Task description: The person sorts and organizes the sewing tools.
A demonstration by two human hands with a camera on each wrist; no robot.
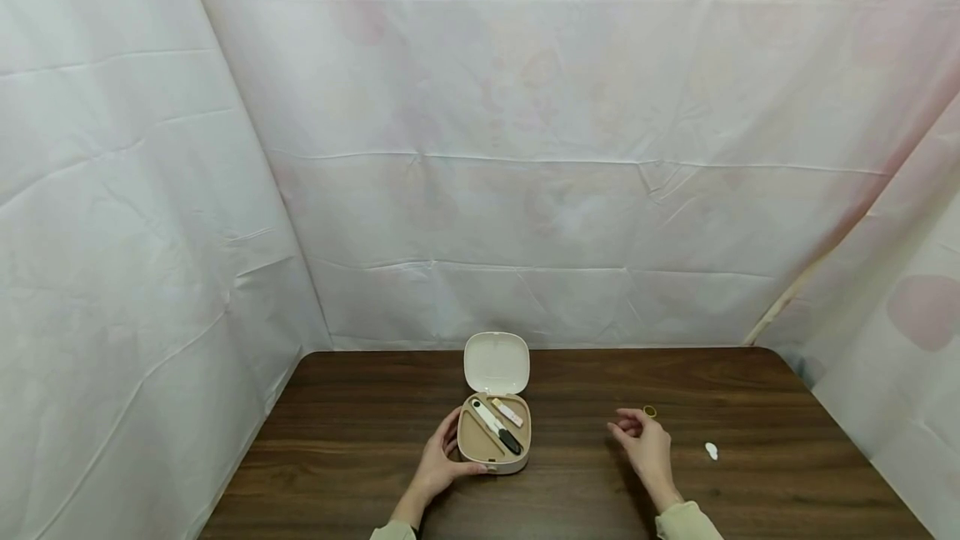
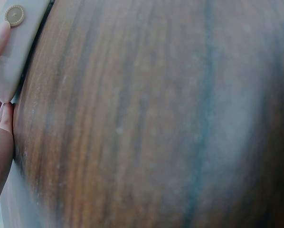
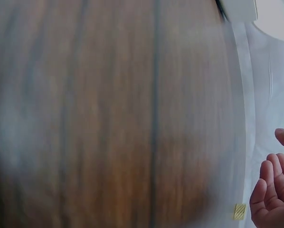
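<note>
A small beige jewellery-type box (image 1: 467, 438) stands with its white lid (image 1: 497, 363) raised. Inside lie a white tool with a black end (image 1: 491, 421) and a small pale pink and yellow stick (image 1: 507, 412). My left hand (image 1: 441, 461) grips the box at its left side, thumb by the round clasp (image 2: 14, 15) on the front. To the right, my right hand (image 1: 647, 448) hovers over the table with fingers loosely bent and thumb apart, holding nothing. Just beyond its fingers is a gold ring (image 1: 650, 412), seen as a textured gold band (image 3: 239, 211) in the right wrist view.
A small white piece (image 1: 712, 451) lies on the dark wooden table (image 1: 360, 407), right of my right hand. Pale patterned sheets (image 1: 525, 190) hang behind the table and on both sides.
</note>
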